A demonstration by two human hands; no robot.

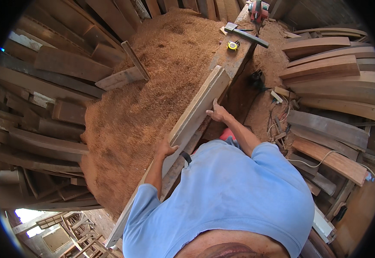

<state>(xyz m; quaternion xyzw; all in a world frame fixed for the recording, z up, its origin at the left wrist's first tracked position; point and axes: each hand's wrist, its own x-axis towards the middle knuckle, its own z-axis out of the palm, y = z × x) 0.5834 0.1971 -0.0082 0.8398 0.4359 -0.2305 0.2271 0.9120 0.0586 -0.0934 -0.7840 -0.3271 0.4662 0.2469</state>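
Observation:
A long pale wooden board (198, 103) runs diagonally from the lower left toward the bench (222, 60). My left hand (167, 148) grips the board at its middle, its fingers curled over the edge. Farther along, my right hand (216, 112) holds the board near its upper end, with fingers on its side face. On the bench beyond the board are a yellow tape measure (233, 45), a hammer (250, 35) with a dark handle and a red power tool (258, 12).
A big heap of reddish sawdust (131, 120) lies to the left, backed by stacked planks (54, 116). More planks (325, 107) are stacked on the right, with cords and a black tool (256, 79) on the dusty floor. Wooden frames (80, 232) stand at the lower left.

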